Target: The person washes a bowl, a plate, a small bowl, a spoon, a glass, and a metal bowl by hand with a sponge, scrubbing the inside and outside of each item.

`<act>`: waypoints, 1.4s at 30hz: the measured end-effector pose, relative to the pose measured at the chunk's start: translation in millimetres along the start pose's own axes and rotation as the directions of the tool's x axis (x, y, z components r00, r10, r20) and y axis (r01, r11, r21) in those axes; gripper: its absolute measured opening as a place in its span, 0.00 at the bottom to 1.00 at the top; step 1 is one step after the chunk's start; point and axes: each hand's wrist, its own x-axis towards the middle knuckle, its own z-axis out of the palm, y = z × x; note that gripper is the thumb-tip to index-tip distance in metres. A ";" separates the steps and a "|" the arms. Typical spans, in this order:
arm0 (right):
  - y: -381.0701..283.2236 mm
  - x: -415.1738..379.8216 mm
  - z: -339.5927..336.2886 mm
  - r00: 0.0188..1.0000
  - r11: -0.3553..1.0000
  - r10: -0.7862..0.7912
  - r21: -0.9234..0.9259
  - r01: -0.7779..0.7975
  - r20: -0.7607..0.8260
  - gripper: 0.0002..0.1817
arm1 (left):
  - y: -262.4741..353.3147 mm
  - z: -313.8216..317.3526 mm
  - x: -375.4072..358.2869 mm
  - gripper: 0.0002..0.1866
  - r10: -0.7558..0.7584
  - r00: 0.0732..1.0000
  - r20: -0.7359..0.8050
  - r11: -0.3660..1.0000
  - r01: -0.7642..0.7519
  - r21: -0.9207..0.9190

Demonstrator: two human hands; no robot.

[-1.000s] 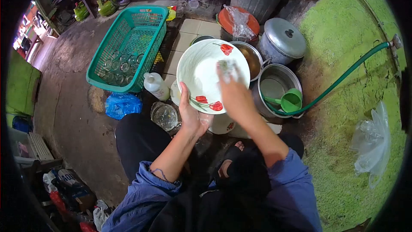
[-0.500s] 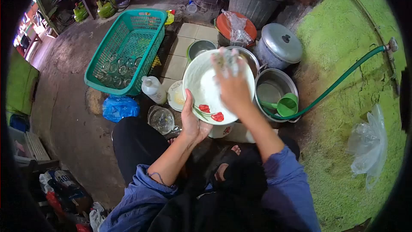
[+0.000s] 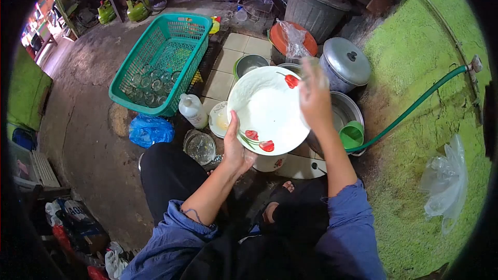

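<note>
My left hand [image 3: 237, 150] grips the lower left rim of a large white bowl [image 3: 272, 111] with red tulips on it, thumb inside. The bowl is tilted toward me, with whitish suds on its inner wall. At its right rim is my right hand [image 3: 315, 101], its fingers curled and smeared by motion, with something pale and foamy at them that I cannot make out. Under the bowl, another flowered dish [image 3: 270, 163] partly shows. To the left are small plates [image 3: 218, 119], a white bottle [image 3: 193, 111] and a clear glass dish [image 3: 199, 147].
A green basket [image 3: 118, 92] holds several glasses. A blue plastic bag [image 3: 150, 130] lies before it. Right of the bowl stand a metal pot [image 3: 359, 106] with a green dipper [image 3: 351, 135] and hose [image 3: 415, 106], a lidded pot [image 3: 345, 57] and an orange lid [image 3: 306, 39]. The green wall [image 3: 415, 176] bounds the right.
My right hand has moved from inside the bowl out to its right rim, uncovering the upper tulip. My left hand keeps its hold. The view has shifted slightly.
</note>
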 end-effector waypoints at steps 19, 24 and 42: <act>-68.7 -15.0 -32.3 0.860 -0.014 0.151 0.871 -0.492 0.488 0.24 | -20.3 -12.8 4.9 0.27 -0.191 0.975 -0.116 0.939 0.216 0.268; -65.1 -64.8 33.0 0.653 -0.084 0.364 0.721 -0.688 0.665 0.21 | -35.6 -27.2 13.5 0.28 -0.190 0.974 -0.120 0.981 0.192 0.007; -39.3 -20.9 -25.8 0.734 -0.421 0.368 0.806 -0.416 0.571 0.27 | 18.3 -11.5 23.4 0.15 0.150 0.973 -0.173 0.677 0.026 0.736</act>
